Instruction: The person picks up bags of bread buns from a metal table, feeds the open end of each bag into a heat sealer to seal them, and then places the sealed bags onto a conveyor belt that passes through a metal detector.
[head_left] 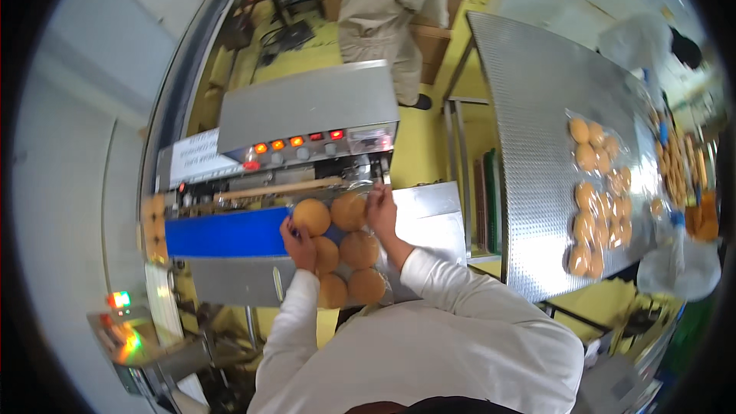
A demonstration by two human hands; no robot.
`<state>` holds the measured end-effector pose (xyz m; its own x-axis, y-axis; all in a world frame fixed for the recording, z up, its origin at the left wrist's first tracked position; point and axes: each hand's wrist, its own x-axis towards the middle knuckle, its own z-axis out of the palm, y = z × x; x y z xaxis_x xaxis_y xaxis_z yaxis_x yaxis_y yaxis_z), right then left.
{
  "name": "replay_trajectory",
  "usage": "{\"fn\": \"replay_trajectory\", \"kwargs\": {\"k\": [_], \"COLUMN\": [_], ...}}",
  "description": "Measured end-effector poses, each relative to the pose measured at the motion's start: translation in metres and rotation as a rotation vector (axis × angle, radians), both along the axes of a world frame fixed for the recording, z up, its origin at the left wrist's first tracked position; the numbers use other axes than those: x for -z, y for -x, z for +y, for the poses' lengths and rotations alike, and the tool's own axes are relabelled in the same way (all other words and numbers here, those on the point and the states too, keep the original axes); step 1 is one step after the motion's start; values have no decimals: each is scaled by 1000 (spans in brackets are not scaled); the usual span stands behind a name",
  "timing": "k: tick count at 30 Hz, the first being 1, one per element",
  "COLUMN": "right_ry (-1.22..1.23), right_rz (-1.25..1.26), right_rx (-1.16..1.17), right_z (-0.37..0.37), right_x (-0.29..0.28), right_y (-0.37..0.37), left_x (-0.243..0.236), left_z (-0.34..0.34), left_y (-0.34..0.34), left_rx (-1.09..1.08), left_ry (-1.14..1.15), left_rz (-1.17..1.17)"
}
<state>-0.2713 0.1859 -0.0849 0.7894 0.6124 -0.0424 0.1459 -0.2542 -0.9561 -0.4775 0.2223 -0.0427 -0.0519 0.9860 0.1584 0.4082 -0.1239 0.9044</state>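
A clear plastic bag of several round golden buns (337, 249) lies over the right end of a blue conveyor belt (222, 234). My left hand (300, 244) grips the bag's left side, fingers closed on it. My right hand (382, 211) pinches the upper right corner, close to the right end of a steel sealing machine (303, 96) with lit orange and red buttons. The bag's open or sealed state is too small to tell.
A steel table (529, 84) at the right holds bagged buns (586, 222). Co-workers (383, 15) (652, 50) stand at the back and right. Cardboard boxes (429, 57) sit behind. Packed buns (156, 222) lie at the left end; a machine with lights (123, 322) stands lower left.
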Motion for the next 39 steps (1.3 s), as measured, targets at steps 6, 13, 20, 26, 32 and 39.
{"fn": "replay_trajectory", "kwargs": {"k": [6,13,20,26,32,39], "right_ry": [17,115,165,201,222,223], "right_rz": [-67,-44,-193,-170,-176,-166], "right_rx": [-97,-76,8,3,53,62], "right_z": [-75,-111,-103,-101,-97,-94], "right_x": [-55,-49,-26,-37,-36,-37], "right_y": [84,142,153,155,160,162], "left_x": [-37,-12,-6,-28,-35,-25], "left_z": [-52,-7,30,51,71,98], "left_y": [51,144,199,240,281,336], "left_rx": [-43,211,354,340,421,403], "left_ry": [249,588,753,855,842,843], "left_rz": [37,-102,-475,-467,-513,-553]}}
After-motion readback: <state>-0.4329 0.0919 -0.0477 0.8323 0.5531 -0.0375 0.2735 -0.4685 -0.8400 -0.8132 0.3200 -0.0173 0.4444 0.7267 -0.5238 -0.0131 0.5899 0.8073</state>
